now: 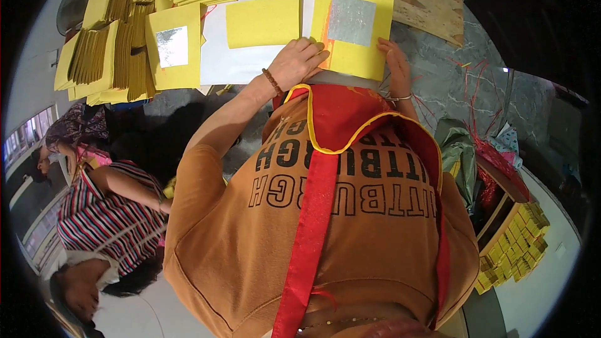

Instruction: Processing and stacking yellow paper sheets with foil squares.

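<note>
A yellow sheet of joss paper (355, 59) with a silver foil square and an orange streak down its left side lies at the near edge of the white table; whether it is a single sheet or a pile, I cannot tell. My left hand (299, 62) grips its lower left edge, fingers curled and thumb hidden. At its right edge my right hand (395, 70) stands with fingers stretched out, fingertips touching the side. Just left of it lies a folded plain yellow paper (263, 22). Farther left is another yellow sheet with a foil square (173, 47).
Folded yellow paper bundles (94, 59) are heaped at the left of the white table (219, 69). A wooden board (429, 0) is at the far right. Red strings (479, 91) hang at the right, above stacked yellow bundles (516, 244). A person in a striped top (113, 213) is at the left.
</note>
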